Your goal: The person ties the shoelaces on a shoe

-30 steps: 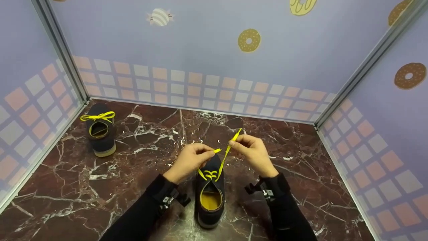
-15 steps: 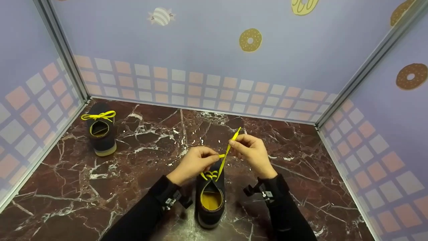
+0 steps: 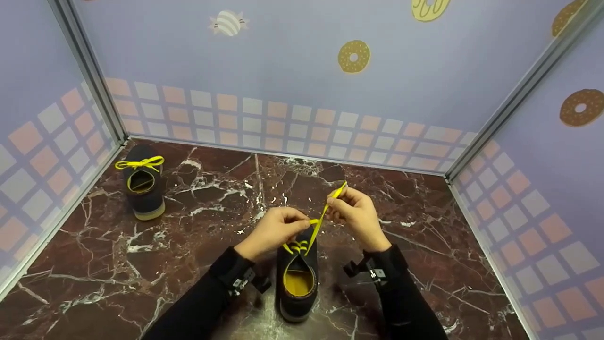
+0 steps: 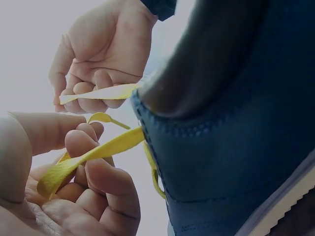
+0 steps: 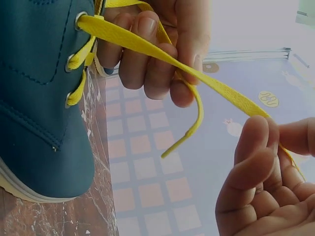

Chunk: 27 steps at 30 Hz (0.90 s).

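Note:
A dark blue shoe (image 3: 298, 304) with a yellow lining stands between my hands, toe pointing away. Its yellow shoelace (image 5: 142, 46) runs through the eyelets, both ends pulled up. My left hand (image 3: 273, 230) pinches one lace end over the toe, and in the right wrist view its tip (image 5: 179, 142) dangles below those fingers. Higher and to the right, my right hand (image 3: 358, 217) pinches the other end between thumb and fingers, the lace stretched up from the shoe. In the head view the two lace ends overlap near the left fingertips.
A second dark shoe (image 3: 144, 198) with its yellow lace tied in a bow stands at the back left. The brown marbled surface (image 3: 203, 198) is bounded by pale purple panels (image 3: 292, 61) in metal frames.
My left hand has moved right and slightly down, bringing its lace end up to the other. The right hand has shifted only slightly, still pinching its end.

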Motion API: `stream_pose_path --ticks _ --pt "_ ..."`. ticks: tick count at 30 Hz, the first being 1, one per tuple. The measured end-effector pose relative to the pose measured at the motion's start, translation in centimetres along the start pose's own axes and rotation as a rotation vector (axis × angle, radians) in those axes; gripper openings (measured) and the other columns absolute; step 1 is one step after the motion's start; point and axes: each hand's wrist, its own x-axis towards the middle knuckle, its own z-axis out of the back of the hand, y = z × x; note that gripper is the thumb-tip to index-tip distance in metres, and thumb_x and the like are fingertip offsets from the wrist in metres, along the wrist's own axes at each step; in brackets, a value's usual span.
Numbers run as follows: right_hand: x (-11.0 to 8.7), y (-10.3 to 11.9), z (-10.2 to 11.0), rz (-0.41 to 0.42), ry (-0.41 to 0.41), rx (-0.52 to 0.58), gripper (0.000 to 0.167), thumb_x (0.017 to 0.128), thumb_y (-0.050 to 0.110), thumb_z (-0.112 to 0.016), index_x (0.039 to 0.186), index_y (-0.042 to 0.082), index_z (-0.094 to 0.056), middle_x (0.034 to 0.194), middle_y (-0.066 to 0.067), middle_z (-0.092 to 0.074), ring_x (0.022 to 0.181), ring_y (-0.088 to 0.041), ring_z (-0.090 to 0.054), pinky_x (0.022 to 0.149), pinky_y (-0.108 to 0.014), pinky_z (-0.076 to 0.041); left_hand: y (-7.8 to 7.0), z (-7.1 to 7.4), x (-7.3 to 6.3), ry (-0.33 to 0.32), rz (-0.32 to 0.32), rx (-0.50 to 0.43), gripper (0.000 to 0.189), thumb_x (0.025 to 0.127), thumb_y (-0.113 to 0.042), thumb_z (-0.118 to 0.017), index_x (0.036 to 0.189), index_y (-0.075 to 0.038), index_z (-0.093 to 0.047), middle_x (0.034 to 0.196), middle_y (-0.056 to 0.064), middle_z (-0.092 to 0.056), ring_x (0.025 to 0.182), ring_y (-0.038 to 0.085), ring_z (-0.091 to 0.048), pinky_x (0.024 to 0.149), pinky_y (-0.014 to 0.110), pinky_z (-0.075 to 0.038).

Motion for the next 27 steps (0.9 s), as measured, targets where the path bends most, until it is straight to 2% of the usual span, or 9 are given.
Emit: stream_pose_path --ticks 3,7,10,14,19,27 --pt "0.0 0.03 0.05 -0.016 -0.001 0.018 0.016 0.105 0.003 -0.07 0.116 -0.008 -0.071 0.084 -0.011 -0.071 0.067 -0.018 -0.063 0.062 -0.026 -0.058 -0.07 0.12 -0.01 -0.006 0.002 0.015 0.021 0.104 -0.012 -0.076 0.113 0.007 -0.08 0.07 -0.002 -0.063 0.058 0.007 -0.053 0.051 0.019 -0.044" --pt "-0.08 0.12 0.2 -0.046 0.02 0.068 0.021 0.106 0.003 -0.069 0.122 -0.01 -0.072 0.086 -0.011 -0.071 0.069 -0.019 -0.065 0.066 -0.028 -0.06 -0.05 0.23 0.0 -0.011 0.012 -0.003 0.021 0.104 -0.012 -0.076 0.113 0.007 -0.08 0.068 -0.002 -0.062 0.058 0.008 -0.053 0.052 0.019 -0.046" --pt "-0.14 0.24 0.27 -0.087 0.049 0.141 0.015 0.107 0.003 -0.069 0.119 -0.002 -0.076 0.088 -0.011 -0.072 0.071 -0.018 -0.068 0.066 -0.027 -0.059 -0.04 0.32 -0.02 -0.009 0.009 -0.005 0.019 0.104 -0.012 -0.077 0.112 0.005 -0.081 0.07 -0.001 -0.062 0.059 0.009 -0.054 0.054 0.02 -0.048" --pt "-0.08 0.36 0.34 -0.138 0.075 0.237 0.013 0.107 0.003 -0.068 0.115 0.003 -0.078 0.091 -0.01 -0.073 0.076 -0.017 -0.071 0.068 -0.027 -0.059 0.08 0.4 0.0 -0.002 -0.003 0.004 0.017 0.105 -0.012 -0.076 0.111 0.003 -0.081 0.072 0.0 -0.062 0.061 0.01 -0.055 0.056 0.021 -0.05" --pt "0.15 0.37 0.54 -0.174 0.068 0.31 0.017 0.106 -0.001 -0.064 0.111 0.003 -0.079 0.089 -0.01 -0.073 0.075 -0.018 -0.071 0.067 -0.026 -0.058 0.15 0.46 0.02 -0.012 0.013 -0.024 0.018 0.105 -0.013 -0.077 0.111 0.003 -0.081 0.073 0.003 -0.063 0.06 0.01 -0.055 0.055 0.021 -0.049" --pt "0.23 0.61 0.8 -0.173 0.095 0.385 0.019 0.107 -0.005 -0.06 0.11 0.001 -0.078 0.094 -0.01 -0.075 0.08 -0.018 -0.072 0.072 -0.026 -0.06 0.03 0.59 -0.01 -0.026 0.035 -0.065 0.017 0.105 -0.012 -0.076 0.112 0.003 -0.081 0.073 0.002 -0.062 0.061 0.01 -0.054 0.054 0.021 -0.048"
